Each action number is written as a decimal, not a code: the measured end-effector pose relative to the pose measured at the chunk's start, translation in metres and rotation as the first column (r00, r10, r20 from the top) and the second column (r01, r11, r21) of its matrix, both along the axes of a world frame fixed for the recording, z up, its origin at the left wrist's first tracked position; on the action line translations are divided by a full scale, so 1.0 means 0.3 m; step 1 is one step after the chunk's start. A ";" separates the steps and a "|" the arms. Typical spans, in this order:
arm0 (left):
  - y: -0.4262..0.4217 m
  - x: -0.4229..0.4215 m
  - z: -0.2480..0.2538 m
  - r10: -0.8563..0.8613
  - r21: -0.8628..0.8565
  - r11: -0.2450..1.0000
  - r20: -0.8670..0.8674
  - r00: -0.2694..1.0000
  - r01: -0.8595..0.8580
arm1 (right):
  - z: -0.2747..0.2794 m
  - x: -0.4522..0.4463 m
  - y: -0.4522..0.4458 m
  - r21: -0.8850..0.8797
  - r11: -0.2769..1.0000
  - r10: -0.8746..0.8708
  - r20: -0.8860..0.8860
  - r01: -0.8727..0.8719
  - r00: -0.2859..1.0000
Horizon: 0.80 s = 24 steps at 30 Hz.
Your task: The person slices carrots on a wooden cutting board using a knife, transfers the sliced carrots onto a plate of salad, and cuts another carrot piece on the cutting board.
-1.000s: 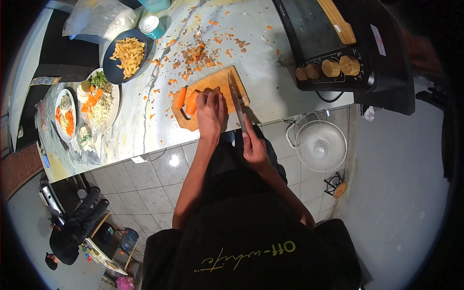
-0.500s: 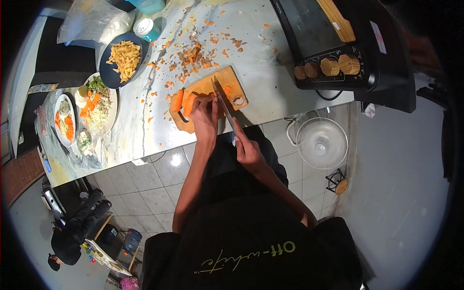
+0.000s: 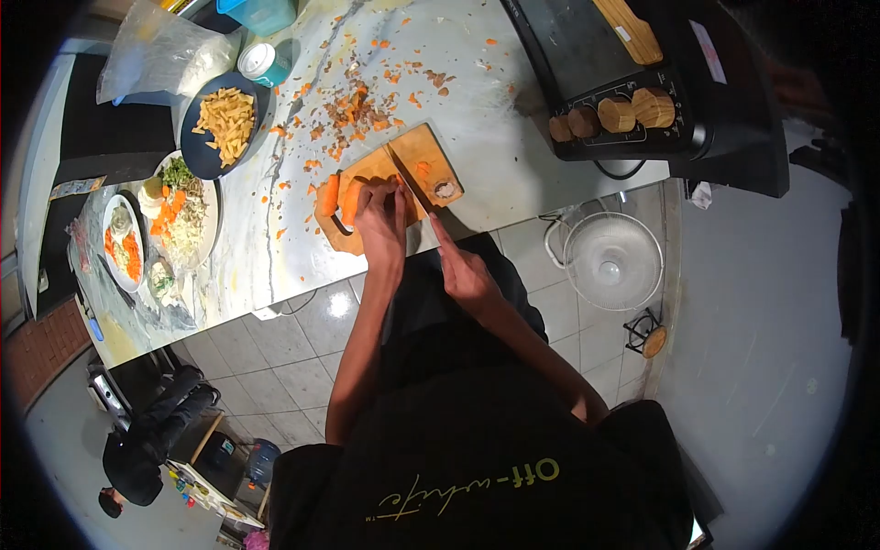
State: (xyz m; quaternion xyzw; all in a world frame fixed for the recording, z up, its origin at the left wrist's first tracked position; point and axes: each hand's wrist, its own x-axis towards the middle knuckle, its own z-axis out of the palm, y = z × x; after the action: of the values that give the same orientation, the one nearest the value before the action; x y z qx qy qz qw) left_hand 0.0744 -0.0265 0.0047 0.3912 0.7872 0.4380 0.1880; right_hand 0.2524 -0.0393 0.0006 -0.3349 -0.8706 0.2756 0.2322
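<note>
A wooden cutting board [image 3: 417, 144] lies near the counter's edge. My left hand [image 3: 380, 215] is closed over a carrot [image 3: 353, 196] on the board, with its fingertips close beside the blade. In my right hand [image 3: 469, 277] is a kitchen knife [image 3: 412, 185], its blade slanting across the board. The fingers cover part of the held carrot. A second orange carrot piece [image 3: 331, 195] rests at the board's left side. Right of the blade are small carrot pieces [image 3: 423, 169].
Peelings [image 3: 357, 110] litter the marble counter [image 3: 275, 261] behind the board. At left stand a dark bowl of cut pale food [image 3: 192, 151], a plate of chopped vegetables [image 3: 213, 225] and a smaller oval plate [image 3: 137, 220]. A black appliance [image 3: 632, 137] occupies the right. Another person [image 3: 137, 463] is lower left.
The view has shifted slightly. The knife blade has swung a little to a more slanted angle beside my left fingertips. Both hands keep their holds.
</note>
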 end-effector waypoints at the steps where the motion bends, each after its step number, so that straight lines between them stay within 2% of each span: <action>1: 0.000 0.003 0.003 0.002 0.003 1.000 -0.003 1.000 -0.002 | -0.001 0.014 -0.012 0.005 1.000 -0.022 -0.015 0.022 1.000; 3: -0.002 0.007 0.008 -0.005 0.006 1.000 -0.059 0.998 0.005 | 0.003 0.026 -0.012 0.013 0.999 -0.032 -0.034 0.033 0.999; 5: -0.009 0.010 0.012 -0.003 0.006 1.000 -0.043 0.999 0.003 | 0.021 0.034 -0.017 0.203 0.979 -0.043 0.161 0.009 0.986; 6: -0.008 0.013 0.011 -0.003 0.011 1.000 -0.027 1.000 0.004 | 0.025 0.033 -0.015 0.207 0.978 -0.040 0.163 0.005 0.986; 8: -0.003 0.011 0.011 -0.008 0.033 0.999 -0.036 0.999 0.009 | 0.031 0.019 -0.003 -0.206 0.976 -0.072 -0.028 0.065 0.997; 12: -0.006 0.009 0.018 0.002 0.037 0.999 0.010 1.000 -0.002 | 0.049 0.018 -0.021 -0.172 0.980 -0.124 -0.126 0.101 0.984; 17: -0.004 0.019 0.027 0.038 0.040 0.998 0.071 0.997 -0.041 | 0.101 0.014 0.001 -0.465 0.885 -0.050 -0.085 0.005 0.995; 18: -0.004 0.017 0.026 0.034 0.055 0.998 0.073 0.997 -0.038 | 0.078 0.017 -0.004 -0.465 0.885 -0.045 -0.086 0.000 0.995; 20: -0.006 0.014 0.027 0.022 0.036 0.999 0.057 0.998 -0.024 | 0.009 0.035 -0.021 -0.245 0.969 -0.001 -0.062 -0.014 0.998; 24: -0.008 0.014 0.017 -0.004 0.019 1.000 0.036 0.999 0.004 | 0.036 0.042 -0.020 -0.272 0.962 -0.005 -0.025 -0.002 1.000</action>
State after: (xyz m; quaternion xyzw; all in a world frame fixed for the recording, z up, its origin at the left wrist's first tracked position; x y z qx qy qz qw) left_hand 0.0785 -0.0290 0.0098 0.3867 0.7788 0.4520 0.1993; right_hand 0.2649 -0.0454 0.0115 -0.3608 -0.8212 0.3967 0.1954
